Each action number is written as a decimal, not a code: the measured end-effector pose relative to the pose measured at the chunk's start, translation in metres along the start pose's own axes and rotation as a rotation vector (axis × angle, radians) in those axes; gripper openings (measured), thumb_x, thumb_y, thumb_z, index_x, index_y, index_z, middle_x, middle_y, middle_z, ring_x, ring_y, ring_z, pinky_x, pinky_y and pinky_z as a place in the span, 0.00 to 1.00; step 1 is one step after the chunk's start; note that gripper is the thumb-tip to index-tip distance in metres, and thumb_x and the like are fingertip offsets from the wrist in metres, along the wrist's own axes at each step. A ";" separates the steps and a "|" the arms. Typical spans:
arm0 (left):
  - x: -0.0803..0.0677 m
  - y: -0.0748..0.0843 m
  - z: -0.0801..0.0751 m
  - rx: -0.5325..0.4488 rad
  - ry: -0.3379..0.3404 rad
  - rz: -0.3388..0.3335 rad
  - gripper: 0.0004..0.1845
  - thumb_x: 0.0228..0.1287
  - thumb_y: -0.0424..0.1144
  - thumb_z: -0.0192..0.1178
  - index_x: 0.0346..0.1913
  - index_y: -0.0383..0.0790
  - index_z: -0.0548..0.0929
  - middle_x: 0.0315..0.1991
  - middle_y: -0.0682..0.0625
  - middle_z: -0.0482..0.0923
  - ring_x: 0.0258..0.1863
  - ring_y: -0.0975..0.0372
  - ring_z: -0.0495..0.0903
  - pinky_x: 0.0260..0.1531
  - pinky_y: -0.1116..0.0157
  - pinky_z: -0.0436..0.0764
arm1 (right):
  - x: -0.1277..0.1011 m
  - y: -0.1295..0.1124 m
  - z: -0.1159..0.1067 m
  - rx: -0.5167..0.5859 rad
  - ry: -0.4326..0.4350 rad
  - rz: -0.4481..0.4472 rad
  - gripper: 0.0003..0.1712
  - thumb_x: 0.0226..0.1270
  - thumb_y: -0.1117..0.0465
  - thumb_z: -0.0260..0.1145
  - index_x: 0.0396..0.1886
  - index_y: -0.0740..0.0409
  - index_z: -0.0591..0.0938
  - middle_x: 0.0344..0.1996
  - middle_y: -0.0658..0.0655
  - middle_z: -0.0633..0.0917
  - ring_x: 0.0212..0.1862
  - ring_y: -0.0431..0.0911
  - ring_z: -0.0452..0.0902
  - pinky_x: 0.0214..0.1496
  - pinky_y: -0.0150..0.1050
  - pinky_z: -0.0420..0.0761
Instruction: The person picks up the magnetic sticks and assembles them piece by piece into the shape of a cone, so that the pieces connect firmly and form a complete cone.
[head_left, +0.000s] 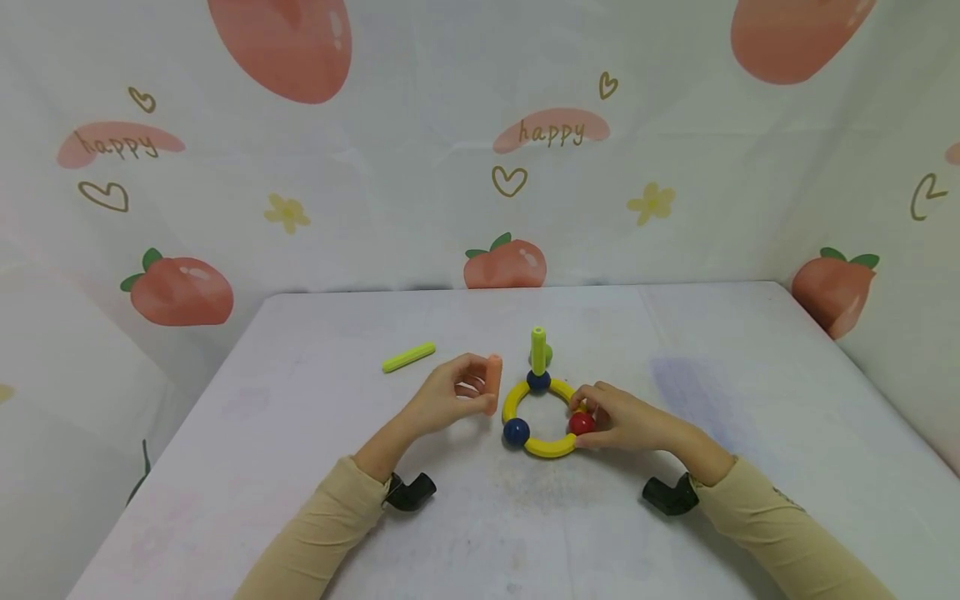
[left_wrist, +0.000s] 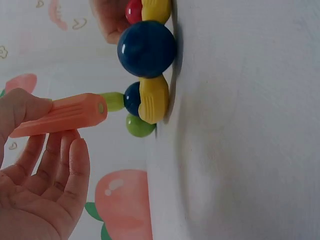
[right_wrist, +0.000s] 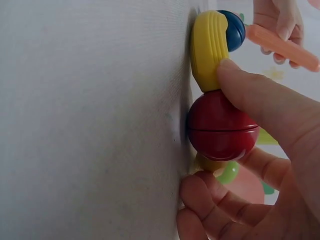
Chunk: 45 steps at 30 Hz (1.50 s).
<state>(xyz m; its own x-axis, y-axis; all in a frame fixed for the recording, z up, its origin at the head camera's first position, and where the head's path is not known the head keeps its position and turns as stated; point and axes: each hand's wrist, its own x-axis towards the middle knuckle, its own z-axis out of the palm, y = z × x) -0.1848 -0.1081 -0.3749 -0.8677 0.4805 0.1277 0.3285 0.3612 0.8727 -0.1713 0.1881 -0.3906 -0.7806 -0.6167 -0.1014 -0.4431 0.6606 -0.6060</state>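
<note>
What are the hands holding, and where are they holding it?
The left hand pinches the orange stick by one end. The right hand grips the red ball in the ring.

- The ring of yellow curved plastic pieces and blue and red balls [head_left: 546, 417] lies mid-table, an upright green stick [head_left: 538, 348] rising at its far side.
- The left hand [head_left: 450, 396] with its orange plastic stick [head_left: 492, 383] blocks the ring's left; the right hand [head_left: 626, 418] covers its right.
- A lime-green plastic stick [head_left: 408, 357] lies well apart, far-left.
- Bare white tabletop [head_left: 750, 400] spreads right.
</note>
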 end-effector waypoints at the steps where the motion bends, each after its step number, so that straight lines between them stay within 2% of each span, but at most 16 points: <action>1: 0.000 0.001 0.001 -0.004 -0.006 0.005 0.20 0.56 0.29 0.63 0.52 0.31 0.73 0.46 0.37 0.78 0.41 0.56 0.79 0.44 0.66 0.81 | 0.000 0.000 0.000 0.000 0.001 0.000 0.24 0.55 0.48 0.69 0.46 0.54 0.74 0.37 0.54 0.75 0.36 0.40 0.69 0.37 0.29 0.73; 8: -0.001 0.008 0.007 -0.038 -0.042 0.009 0.21 0.56 0.30 0.64 0.52 0.32 0.72 0.44 0.38 0.78 0.41 0.58 0.80 0.43 0.68 0.81 | 0.001 -0.001 0.001 0.006 0.007 0.012 0.23 0.55 0.49 0.70 0.45 0.54 0.74 0.37 0.54 0.75 0.36 0.41 0.69 0.37 0.29 0.73; 20: -0.001 0.008 0.017 -0.045 -0.076 0.009 0.21 0.55 0.31 0.65 0.52 0.35 0.74 0.43 0.40 0.79 0.41 0.58 0.80 0.42 0.73 0.80 | 0.002 -0.005 0.003 -0.006 0.006 0.036 0.22 0.55 0.48 0.70 0.43 0.53 0.73 0.32 0.52 0.73 0.34 0.41 0.67 0.34 0.28 0.70; 25: -0.001 0.009 0.019 -0.031 -0.072 0.032 0.20 0.55 0.31 0.65 0.50 0.35 0.74 0.42 0.40 0.79 0.41 0.58 0.79 0.42 0.74 0.79 | 0.002 -0.007 0.005 -0.010 0.010 0.041 0.23 0.55 0.47 0.70 0.42 0.53 0.73 0.31 0.51 0.72 0.33 0.41 0.66 0.32 0.28 0.70; 36: -0.001 0.008 0.020 -0.023 -0.064 0.016 0.20 0.54 0.32 0.66 0.51 0.36 0.74 0.43 0.41 0.79 0.43 0.57 0.79 0.42 0.75 0.78 | 0.000 -0.011 0.006 -0.027 0.020 0.054 0.22 0.54 0.47 0.70 0.41 0.53 0.72 0.31 0.51 0.72 0.32 0.41 0.65 0.31 0.28 0.68; 45: -0.001 0.007 0.020 0.003 -0.051 0.032 0.19 0.56 0.32 0.64 0.51 0.37 0.75 0.44 0.41 0.79 0.43 0.56 0.79 0.42 0.72 0.79 | -0.001 -0.016 0.007 -0.038 0.002 0.066 0.24 0.52 0.45 0.71 0.41 0.51 0.72 0.31 0.51 0.72 0.33 0.41 0.66 0.33 0.29 0.68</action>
<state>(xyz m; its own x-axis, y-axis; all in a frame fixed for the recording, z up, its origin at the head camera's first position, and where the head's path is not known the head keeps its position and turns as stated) -0.1742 -0.0900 -0.3783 -0.8363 0.5323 0.1314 0.3573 0.3474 0.8670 -0.1603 0.1759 -0.3862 -0.8093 -0.5708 -0.1388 -0.4071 0.7153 -0.5680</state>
